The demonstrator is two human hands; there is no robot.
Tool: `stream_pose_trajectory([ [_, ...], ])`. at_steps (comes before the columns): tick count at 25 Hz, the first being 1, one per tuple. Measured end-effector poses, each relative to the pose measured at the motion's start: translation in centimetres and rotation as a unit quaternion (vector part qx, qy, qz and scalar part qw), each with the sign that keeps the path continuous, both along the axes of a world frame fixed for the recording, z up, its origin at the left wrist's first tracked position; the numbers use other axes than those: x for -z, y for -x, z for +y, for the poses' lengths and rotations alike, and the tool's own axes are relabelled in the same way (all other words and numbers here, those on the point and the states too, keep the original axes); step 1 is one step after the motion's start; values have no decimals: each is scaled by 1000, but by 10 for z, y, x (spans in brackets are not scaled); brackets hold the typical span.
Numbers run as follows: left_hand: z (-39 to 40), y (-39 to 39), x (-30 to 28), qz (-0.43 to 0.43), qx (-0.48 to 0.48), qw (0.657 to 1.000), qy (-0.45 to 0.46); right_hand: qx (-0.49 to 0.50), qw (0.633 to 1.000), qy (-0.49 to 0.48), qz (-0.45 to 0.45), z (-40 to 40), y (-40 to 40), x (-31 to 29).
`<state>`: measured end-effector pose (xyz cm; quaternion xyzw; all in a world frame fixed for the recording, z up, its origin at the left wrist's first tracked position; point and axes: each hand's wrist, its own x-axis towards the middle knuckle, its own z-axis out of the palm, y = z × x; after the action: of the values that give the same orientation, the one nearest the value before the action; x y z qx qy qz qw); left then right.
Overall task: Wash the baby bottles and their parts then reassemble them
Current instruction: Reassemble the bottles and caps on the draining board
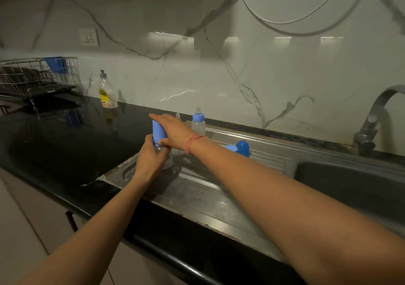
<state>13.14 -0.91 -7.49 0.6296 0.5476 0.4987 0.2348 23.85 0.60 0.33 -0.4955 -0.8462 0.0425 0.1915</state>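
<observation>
The left hand (151, 160) grips the clear plastic bottle (164, 158); the right hand (173, 131) clasps its blue cap (158, 134). Wet plastic may slip, tipping the bottle.

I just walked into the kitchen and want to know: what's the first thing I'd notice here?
You'd notice two hands meeting over the steel draining board: the left hand grips a clear baby bottle, and the right hand sits on its tall blue cap. Behind them a second bottle with a blue collar stands by the marble wall, and a yellow-labelled soap bottle stands on the black counter to the left.
</observation>
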Motion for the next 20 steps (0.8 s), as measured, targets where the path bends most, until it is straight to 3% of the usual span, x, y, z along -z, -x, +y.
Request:
stream_pose_trajectory([
  [5,9,13,-3,-6,-33,999,8,36,997,-2,67,-2,-33,-5],
  [9,9,16,-2,-26,-15,999,18,152,987,36,-36,-6,-100,-10],
  [13,-17,6,-13,-30,-155,975,-154,212,956,87,-181,-20,-142,-5],
  [15,-32,-14,-22,22,-122,959,-256,219,949,98,-203,-25,-150,-1],
  [16,-37,-29,-22,43,-73,960,-266,218,951,101,-196,-27,-152,2],
  [18,-30,-58,-16,57,-6,974,-219,201,957,100,-187,-30,-151,7],
  [20,-11,-79,-9,46,-6,989,-138,180,961,104,-186,-33,-149,13],
])
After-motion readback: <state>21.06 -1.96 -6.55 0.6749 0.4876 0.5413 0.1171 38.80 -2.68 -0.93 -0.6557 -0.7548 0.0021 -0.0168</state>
